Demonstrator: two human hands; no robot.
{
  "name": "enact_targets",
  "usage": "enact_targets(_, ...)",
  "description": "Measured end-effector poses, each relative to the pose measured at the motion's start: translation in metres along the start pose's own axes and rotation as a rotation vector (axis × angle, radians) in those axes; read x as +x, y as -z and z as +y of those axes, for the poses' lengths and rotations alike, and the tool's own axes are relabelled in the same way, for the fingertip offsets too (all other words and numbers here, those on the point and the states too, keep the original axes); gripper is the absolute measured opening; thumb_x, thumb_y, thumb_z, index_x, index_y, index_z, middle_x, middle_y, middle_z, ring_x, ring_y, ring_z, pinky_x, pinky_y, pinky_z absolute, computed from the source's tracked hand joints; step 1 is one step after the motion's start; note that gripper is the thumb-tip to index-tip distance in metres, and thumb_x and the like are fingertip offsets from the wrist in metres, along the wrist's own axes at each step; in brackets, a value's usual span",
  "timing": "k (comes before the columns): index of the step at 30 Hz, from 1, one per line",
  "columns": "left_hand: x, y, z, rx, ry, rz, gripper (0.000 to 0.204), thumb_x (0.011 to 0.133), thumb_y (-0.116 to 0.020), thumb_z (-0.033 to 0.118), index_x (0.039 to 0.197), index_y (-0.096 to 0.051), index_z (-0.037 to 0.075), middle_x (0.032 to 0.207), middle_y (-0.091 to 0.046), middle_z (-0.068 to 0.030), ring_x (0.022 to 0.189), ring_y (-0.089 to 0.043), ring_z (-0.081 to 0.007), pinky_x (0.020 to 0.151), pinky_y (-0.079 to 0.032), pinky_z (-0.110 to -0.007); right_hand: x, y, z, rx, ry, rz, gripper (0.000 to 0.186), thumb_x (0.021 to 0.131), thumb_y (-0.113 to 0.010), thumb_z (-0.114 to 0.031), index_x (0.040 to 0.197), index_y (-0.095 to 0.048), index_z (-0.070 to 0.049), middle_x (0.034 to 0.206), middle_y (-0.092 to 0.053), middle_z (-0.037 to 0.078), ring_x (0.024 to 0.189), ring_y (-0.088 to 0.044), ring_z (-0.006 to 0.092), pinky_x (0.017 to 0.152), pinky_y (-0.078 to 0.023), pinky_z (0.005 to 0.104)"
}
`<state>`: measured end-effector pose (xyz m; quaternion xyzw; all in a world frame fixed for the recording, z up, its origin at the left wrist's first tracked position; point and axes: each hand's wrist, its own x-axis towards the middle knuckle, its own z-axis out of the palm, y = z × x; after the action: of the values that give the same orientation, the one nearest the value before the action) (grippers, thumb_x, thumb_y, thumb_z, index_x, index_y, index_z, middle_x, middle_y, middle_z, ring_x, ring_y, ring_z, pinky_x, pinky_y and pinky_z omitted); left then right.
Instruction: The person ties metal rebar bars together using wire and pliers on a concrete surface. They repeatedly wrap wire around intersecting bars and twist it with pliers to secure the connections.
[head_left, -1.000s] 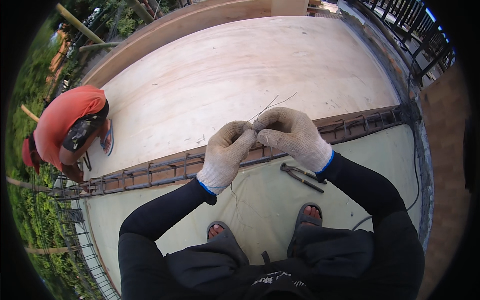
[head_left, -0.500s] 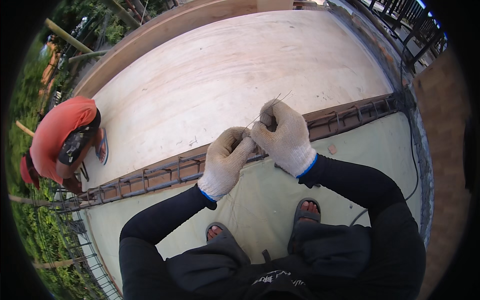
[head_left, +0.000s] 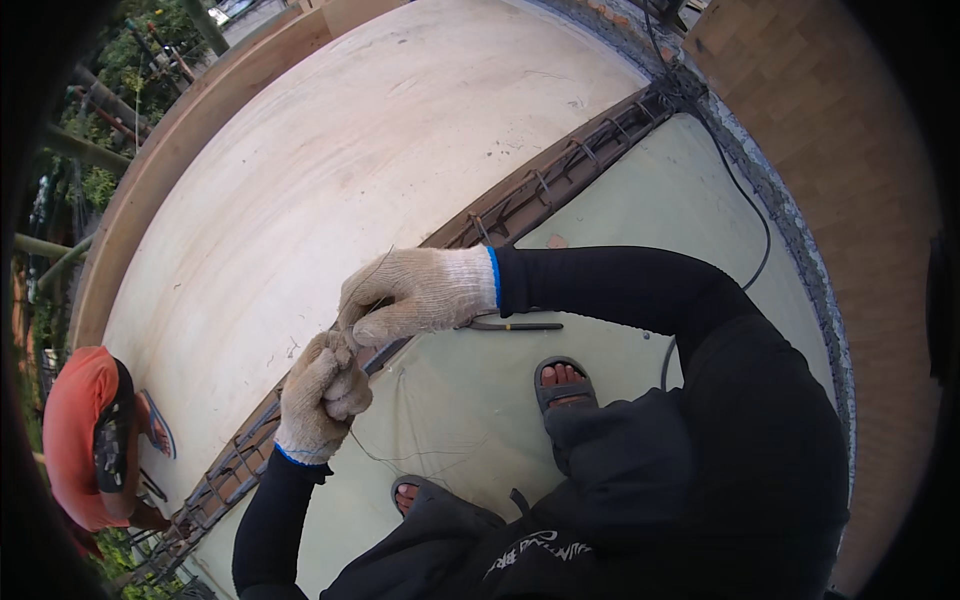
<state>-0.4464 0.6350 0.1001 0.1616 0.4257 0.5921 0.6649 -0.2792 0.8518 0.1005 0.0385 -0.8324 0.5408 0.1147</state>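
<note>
The left hand (head_left: 320, 398)'s gloved fingers clench around thin wire (head_left: 372, 455); the right hand (head_left: 415, 292)'s fingertips pinch it alongside, though its path between them is hard to see. Below, a rebar cage (head_left: 543, 188) follows the plywood panel (head_left: 250, 200)'s near edge; pliers (head_left: 515, 326) lie on green sheeting (head_left: 650, 195).

Thin, dark wires (head_left: 372, 453) are held between the left grip (head_left: 325, 393) and the right grip (head_left: 412, 290). A fine strand slants up at the right one; below the left, long, loose strands trail away, bent and spreading apart.
</note>
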Motion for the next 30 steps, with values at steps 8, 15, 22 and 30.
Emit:
enact_targets(8, -0.015, 0.015, 0.007, 0.331, 0.190, -0.086, 0.030, 0.110, -0.066, 0.032, 0.113, -0.057, 0.004, 0.069, -0.038, 0.0051, 0.054, -0.033, -0.0068, 0.051, -0.023, -0.027, -0.009, -0.004, -0.007, -0.443, 0.129, -0.118, 0.024, 0.092, -0.081, -0.033, 0.096, -0.079, -0.009, 0.094, -0.076, 0.009, 0.089, -0.074, 0.0294, 0.079, -0.060, 0.0430)
enact_targets(15, -0.013, 0.014, 0.018, 0.384, 0.095, -0.044, 0.030, 0.113, -0.063, 0.032, 0.120, -0.059, 0.003, 0.071, -0.041, 0.0051, 0.057, -0.033, -0.0064, 0.053, -0.025, -0.027, 0.003, -0.009, 0.004, 0.336, -0.293, -0.045, 0.037, 0.091, -0.090, -0.037, 0.093, -0.076, -0.003, 0.086, -0.076, 0.007, 0.082, -0.069, 0.0135, 0.075, -0.057, 0.0317)
enact_targets(22, -0.025, 0.034, 0.024, 0.381, 0.110, 0.054, 0.030, 0.118, -0.054, 0.027, 0.128, -0.061, -0.001, 0.073, -0.037, 0.0065, 0.059, -0.033, -0.0055, 0.051, -0.026, -0.026, 0.023, 0.005, -0.016, -0.410, -0.347, -0.088, 0.047, 0.098, -0.085, -0.042, 0.079, -0.064, -0.005, 0.065, -0.057, 0.007, 0.060, -0.056, 0.0182, 0.062, -0.050, 0.0387)
enact_targets(30, -0.026, 0.030, 0.027, 0.313, 0.035, 0.106, 0.044, 0.122, -0.046, 0.035, 0.140, -0.060, -0.002, 0.074, -0.035, 0.0076, 0.059, -0.030, -0.0055, 0.051, -0.025, -0.026, 0.020, 0.010, -0.016, -0.012, -0.435, 0.123, 0.029, 0.109, -0.072, -0.029, 0.103, -0.074, -0.001, 0.075, -0.060, -0.001, 0.066, -0.054, 0.0082, 0.059, -0.046, 0.0297)
